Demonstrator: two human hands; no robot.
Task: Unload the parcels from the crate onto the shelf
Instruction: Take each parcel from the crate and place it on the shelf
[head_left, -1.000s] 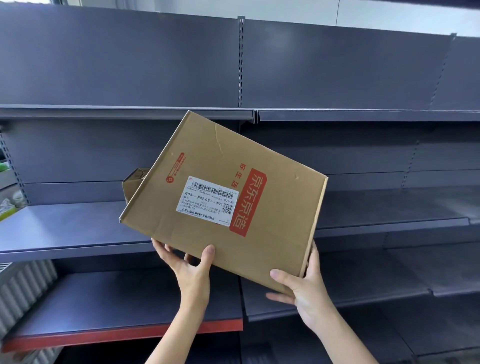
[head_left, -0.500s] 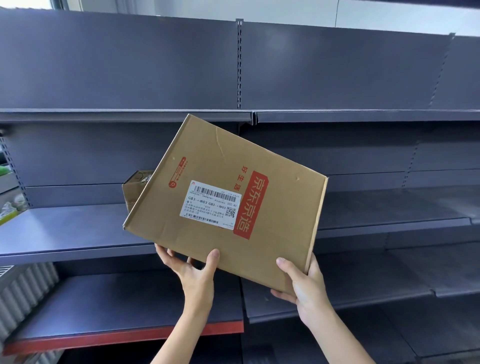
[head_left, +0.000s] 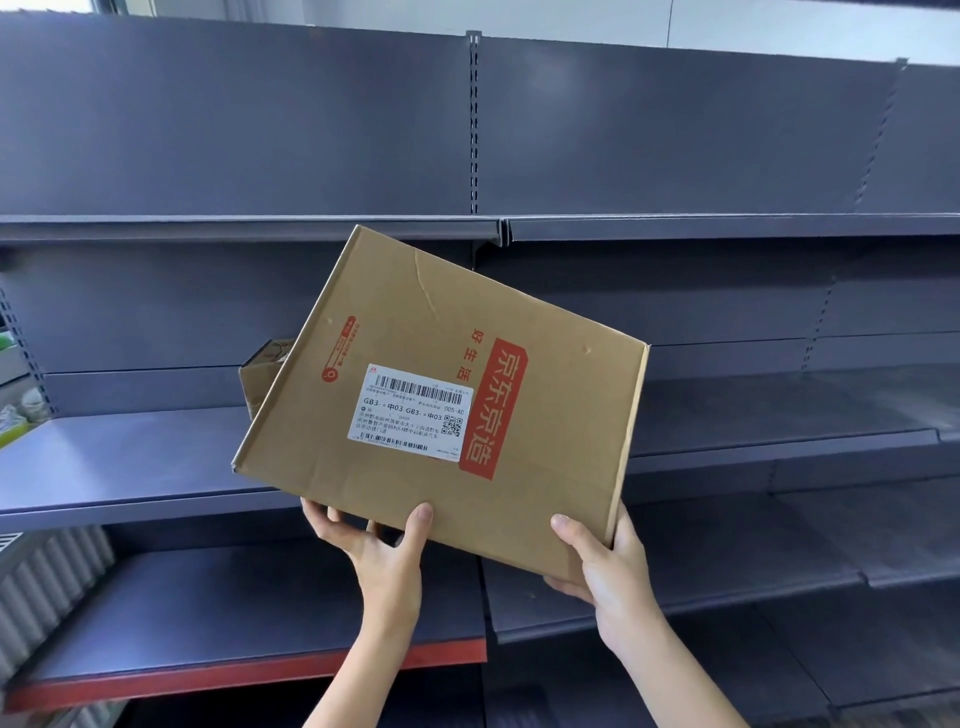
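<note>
While held up before the shelf (head_left: 130, 462), parcel (head_left: 441, 395): one flat cardboard box, tilted, label and red print facing the camera.
Left hand (head_left: 382, 551) grips the near edge, thumb on the face, fingers curled underneath; right hand (head_left: 605, 566) grips the near right corner, thumb on top, fingers wrapped round the side. Parcel is clear of the shelf board. Small box (head_left: 262, 371) stands on the shelf, partly hidden behind the parcel's left edge.

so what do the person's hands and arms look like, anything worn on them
Both are bare: the left hand and right hand show no gloves, rings or watch, and both forearms are uncovered, with no sleeve in view down to the bottom edge. Nails are short and unpainted.
</note>
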